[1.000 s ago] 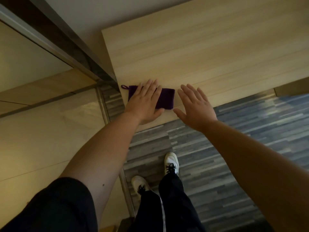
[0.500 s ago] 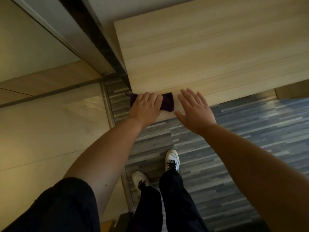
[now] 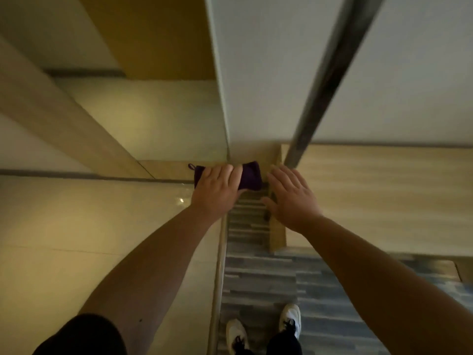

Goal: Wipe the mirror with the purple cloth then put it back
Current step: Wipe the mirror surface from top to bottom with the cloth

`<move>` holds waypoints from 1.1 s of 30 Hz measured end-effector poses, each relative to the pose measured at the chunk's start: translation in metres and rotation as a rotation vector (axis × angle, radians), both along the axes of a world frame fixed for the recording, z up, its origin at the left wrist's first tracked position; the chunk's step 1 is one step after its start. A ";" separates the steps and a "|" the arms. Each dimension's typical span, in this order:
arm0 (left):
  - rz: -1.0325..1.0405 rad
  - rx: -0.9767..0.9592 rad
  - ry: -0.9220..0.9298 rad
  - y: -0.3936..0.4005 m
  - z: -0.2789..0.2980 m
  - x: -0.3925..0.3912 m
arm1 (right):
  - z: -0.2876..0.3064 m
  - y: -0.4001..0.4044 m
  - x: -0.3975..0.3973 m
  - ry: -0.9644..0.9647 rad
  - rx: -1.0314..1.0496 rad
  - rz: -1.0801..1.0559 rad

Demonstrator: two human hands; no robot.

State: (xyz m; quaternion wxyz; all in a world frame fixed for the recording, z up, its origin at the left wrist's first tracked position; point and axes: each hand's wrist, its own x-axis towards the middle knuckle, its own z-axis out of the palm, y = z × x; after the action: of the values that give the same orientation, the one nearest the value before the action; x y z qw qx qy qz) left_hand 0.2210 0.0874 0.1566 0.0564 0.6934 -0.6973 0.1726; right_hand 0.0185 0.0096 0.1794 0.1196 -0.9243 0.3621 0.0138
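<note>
The purple cloth (image 3: 252, 175), dark and folded with a small loop at its left end, is in my left hand (image 3: 217, 190). The fingers are wrapped over its top and it hangs in the air, just left of the wooden table's corner and in front of a white wall edge. My right hand (image 3: 291, 198) is flat and empty with spread fingers, over the left corner of the light wooden table (image 3: 384, 188). A dark metal strip (image 3: 332, 73) runs up the white wall. I cannot tell which surface is the mirror.
Glossy beige floor tiles (image 3: 76, 226) lie on the left. Grey-blue striped carpet (image 3: 268, 278) lies below the table, where my white shoes (image 3: 289, 316) stand. A metal threshold strip (image 3: 217, 278) separates the two floors.
My left hand closed on the cloth, slid it off the table's front edge and lifted it left of the table corner. The view swung left and up. My right hand stayed open.
</note>
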 end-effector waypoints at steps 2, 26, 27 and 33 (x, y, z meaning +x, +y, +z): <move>0.038 -0.090 -0.030 0.007 0.042 0.037 | 0.041 0.003 0.039 -0.021 -0.066 0.030; 0.300 -0.687 -0.455 0.005 0.449 0.286 | 0.426 -0.071 0.287 -0.499 -0.788 0.211; 0.300 -0.705 -0.464 -0.003 0.461 0.294 | 0.438 -0.078 0.297 -0.521 -0.800 0.213; 0.345 -0.806 -0.478 -0.036 0.526 0.347 | 0.506 -0.119 0.362 -0.556 -0.934 0.257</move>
State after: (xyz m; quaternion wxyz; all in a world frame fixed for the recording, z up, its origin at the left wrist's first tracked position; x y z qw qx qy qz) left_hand 0.5679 0.0512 0.6823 0.1293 0.6628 -0.4435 0.5893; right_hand 0.3806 -0.1098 0.6852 -0.2143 -0.8847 0.1688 -0.3781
